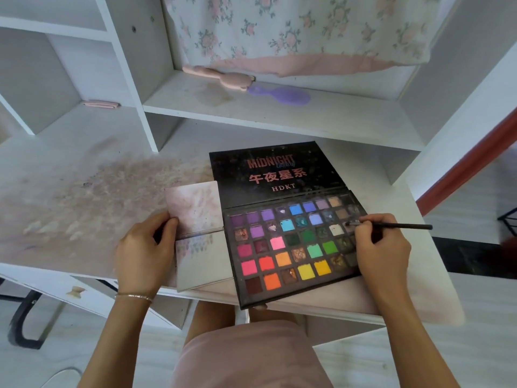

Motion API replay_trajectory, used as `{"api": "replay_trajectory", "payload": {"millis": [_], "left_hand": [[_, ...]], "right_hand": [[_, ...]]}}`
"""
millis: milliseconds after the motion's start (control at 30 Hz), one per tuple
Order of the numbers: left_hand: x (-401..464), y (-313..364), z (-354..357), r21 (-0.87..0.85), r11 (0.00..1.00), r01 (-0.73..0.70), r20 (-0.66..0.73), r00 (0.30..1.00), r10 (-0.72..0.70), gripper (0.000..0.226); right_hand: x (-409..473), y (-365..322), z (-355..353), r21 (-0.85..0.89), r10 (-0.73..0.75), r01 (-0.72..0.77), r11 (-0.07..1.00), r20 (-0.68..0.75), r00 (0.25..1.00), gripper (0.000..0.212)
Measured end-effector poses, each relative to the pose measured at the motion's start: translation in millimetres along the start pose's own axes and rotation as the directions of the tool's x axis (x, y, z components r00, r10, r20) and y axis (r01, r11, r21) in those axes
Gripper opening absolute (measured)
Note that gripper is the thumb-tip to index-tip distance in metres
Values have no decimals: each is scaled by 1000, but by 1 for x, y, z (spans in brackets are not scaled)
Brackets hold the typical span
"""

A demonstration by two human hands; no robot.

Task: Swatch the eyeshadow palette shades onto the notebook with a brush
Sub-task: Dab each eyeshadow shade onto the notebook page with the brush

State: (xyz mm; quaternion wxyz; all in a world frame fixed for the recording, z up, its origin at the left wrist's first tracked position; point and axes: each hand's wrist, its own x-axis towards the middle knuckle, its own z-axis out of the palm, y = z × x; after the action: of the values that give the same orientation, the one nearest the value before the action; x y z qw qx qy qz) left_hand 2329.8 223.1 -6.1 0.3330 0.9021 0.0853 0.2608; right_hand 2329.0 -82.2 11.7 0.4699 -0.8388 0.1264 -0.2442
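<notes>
An open black eyeshadow palette (pixel 296 245) with many coloured pans lies on the desk, its lid (pixel 274 172) folded back flat. A small open notebook (pixel 201 242) lies just left of it, with faint purple swatches on its lower page. My left hand (pixel 145 253) grips the notebook's left edge at the fold. My right hand (pixel 383 247) holds a thin black brush (pixel 400 226); its tip touches a pale pan at the palette's right side.
The white desk (pixel 84 208) is smeared with pink powder on the left. On the shelf behind lie a pink brush (pixel 221 75) and a purple hairbrush (pixel 282 94), under a hanging floral cloth (pixel 293 32). My knees are under the desk's front edge.
</notes>
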Motion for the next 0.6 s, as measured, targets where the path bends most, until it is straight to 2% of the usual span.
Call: {"api": "replay_trajectory", "payload": {"millis": [200,367,600], "left_hand": [[-1,2,0,-4,1000,2,-7,1000,-2,14],[-1,2,-1,-8,1000,14,12,1000,-14,13],[-1,4,-1,-6,1000,21,16,1000,-21,14]], "right_hand": [[1,1,-1,-40,-16,17,999,6,1000,27],[0,2,-1,-36,-17,18,999,17,1000,16],[0,1,-1,-43,-22,23,999,20,1000,20]]}}
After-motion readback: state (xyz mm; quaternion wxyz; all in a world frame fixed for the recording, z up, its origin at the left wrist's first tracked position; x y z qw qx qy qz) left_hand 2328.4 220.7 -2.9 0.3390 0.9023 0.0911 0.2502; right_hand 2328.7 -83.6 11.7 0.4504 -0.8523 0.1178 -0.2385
